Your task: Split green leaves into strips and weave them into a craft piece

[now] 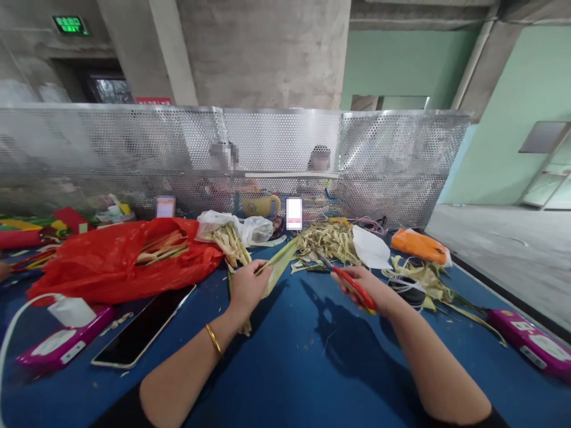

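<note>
My left hand (pixel 250 286) pinches a long pale-green dried husk leaf (pixel 282 266) that slants up to the right. In my right hand (pixel 357 285) is a pair of scissors (pixel 352 284) with red-and-yellow handles, its blades pointing up and left toward the pile. The blades and the leaf are apart. Beyond them lies a heap of shredded husk strips (pixel 332 241). A bundle of husks (pixel 232 242) stands partly in a clear plastic bag (pixel 218 221), just behind my left hand.
A red plastic bag (pixel 111 255) with husk strips, a black phone (pixel 147 327) and a purple power strip (pixel 66 345) are on the left. To the right are white paper (pixel 371 246), an orange packet (pixel 419 246) and another purple power strip (pixel 530 342). A perforated metal screen (pixel 276 139) stands behind.
</note>
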{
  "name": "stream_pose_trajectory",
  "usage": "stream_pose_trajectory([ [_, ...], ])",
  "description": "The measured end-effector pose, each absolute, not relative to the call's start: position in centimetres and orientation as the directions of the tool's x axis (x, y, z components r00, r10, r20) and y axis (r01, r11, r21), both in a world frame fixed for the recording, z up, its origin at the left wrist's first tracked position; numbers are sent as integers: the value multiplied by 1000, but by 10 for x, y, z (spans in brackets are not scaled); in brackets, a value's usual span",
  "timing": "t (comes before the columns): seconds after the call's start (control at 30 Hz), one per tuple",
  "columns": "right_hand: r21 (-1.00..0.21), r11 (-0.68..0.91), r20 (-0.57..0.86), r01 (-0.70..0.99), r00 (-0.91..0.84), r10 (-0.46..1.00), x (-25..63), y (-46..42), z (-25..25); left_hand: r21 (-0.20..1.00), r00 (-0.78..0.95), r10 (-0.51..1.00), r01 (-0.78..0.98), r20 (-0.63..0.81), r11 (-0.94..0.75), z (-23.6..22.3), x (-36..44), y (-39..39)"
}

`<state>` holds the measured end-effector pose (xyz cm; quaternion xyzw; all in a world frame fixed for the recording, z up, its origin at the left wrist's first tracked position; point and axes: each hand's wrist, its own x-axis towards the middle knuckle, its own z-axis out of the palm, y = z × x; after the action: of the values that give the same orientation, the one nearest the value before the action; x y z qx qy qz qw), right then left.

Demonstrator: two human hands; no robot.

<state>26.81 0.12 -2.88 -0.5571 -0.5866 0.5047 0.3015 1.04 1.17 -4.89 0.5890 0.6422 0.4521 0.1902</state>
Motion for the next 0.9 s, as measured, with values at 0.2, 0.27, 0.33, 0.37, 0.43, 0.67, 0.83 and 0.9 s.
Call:
stream_pose_trajectory([
  [0.2, -618, 49, -292, 785, -287, 912, 284, 6, -26, 947, -306, 939, 316, 155, -53, -54, 5, 22],
  [0.27, -514, 22, -169, 858, -126, 978, 280, 17, -32, 971, -267, 959, 235, 98, -34, -58, 7, 24],
  [0.33, -460, -31, -57, 887, 6, 998, 277, 26, -37, 984, -247, 967, 179, 66, -21, -61, 9, 25],
  [0.37, -453, -49, -29, 890, 40, 999, 277, 29, -38, 988, -243, 969, 154, 54, -16, -62, 9, 25],
  [0.43, -470, -51, -32, 881, 41, 999, 277, 27, -36, 994, -248, 968, 110, 37, -10, -62, 10, 24],
  [0.67, -647, 7, -275, 763, -242, 931, 250, 15, -41, 999, -257, 966, 35, 25, -17, -61, 11, 22],
  [0.83, -493, -26, 22, 869, 42, 999, 244, 34, -50, 998, -257, 966, 57, 12, 2, -61, 12, 22],
  [0.9, -504, -21, 34, 863, 44, 998, 252, 33, -48, 1000, -284, 959, 28, -2, 11, -59, 11, 23],
])
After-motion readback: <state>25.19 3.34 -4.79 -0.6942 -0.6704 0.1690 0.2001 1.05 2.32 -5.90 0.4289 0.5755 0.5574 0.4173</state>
